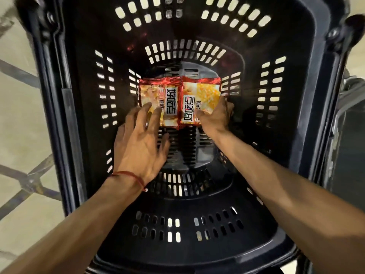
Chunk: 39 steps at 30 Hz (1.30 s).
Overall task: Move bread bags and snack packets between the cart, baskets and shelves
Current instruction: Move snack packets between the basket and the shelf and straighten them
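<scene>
View down into a black slotted basket [79, 99] standing on a tiled floor [17, 119]. Two orange snack packets with red foil ends lie side by side on the basket bottom, touching along their inner edges. Left hand [142, 139], a red thread [128, 174] on its wrist: fingers straight and spread apart, tips resting on the near part of the left packet [156, 91]. Right hand [215, 115]: clamped on the near right corner of the right packet [201, 93], thumb on top.
</scene>
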### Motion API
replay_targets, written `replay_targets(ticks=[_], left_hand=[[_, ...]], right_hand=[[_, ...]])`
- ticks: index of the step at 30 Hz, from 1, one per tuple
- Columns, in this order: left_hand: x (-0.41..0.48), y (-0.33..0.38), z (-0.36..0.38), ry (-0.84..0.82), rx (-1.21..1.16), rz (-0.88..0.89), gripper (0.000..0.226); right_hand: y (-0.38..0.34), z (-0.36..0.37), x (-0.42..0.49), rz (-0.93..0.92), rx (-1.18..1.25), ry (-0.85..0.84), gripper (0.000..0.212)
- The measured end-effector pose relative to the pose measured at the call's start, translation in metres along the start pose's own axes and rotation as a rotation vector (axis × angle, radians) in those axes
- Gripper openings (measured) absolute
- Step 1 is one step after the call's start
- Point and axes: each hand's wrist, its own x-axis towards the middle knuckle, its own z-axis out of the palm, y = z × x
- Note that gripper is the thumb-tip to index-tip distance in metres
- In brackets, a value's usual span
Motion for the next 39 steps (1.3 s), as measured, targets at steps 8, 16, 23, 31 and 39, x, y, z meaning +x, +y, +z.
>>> replay_targets(ticks=[8,16,23,31,39], left_hand=[[-0.001,-0.001,0.001,0.011,-0.090,-0.017,0.068],[-0.001,-0.001,0.004,0.010,-0.103,-0.033,0.066],[0.006,0.002,0.009,0.020,-0.328,-0.119,0.064],[0.058,0.006,0.070,-0.087,-0.455,-0.352,0.088],[0.058,0.023,0.072,-0.029,-0.564,-0.385,0.084]], right_hand=[[-0.001,-0.009,-0.009,0.013,0.165,0.027,0.073],[-0.001,-0.018,-0.025,0.041,0.239,-0.170,0.079],[-0.004,-0.030,-0.054,0.028,0.342,-0.041,0.064],[0.010,-0.040,-0.050,-0.017,0.371,0.076,0.073],[0.023,-0.027,-0.046,0.049,0.309,0.131,0.065]])
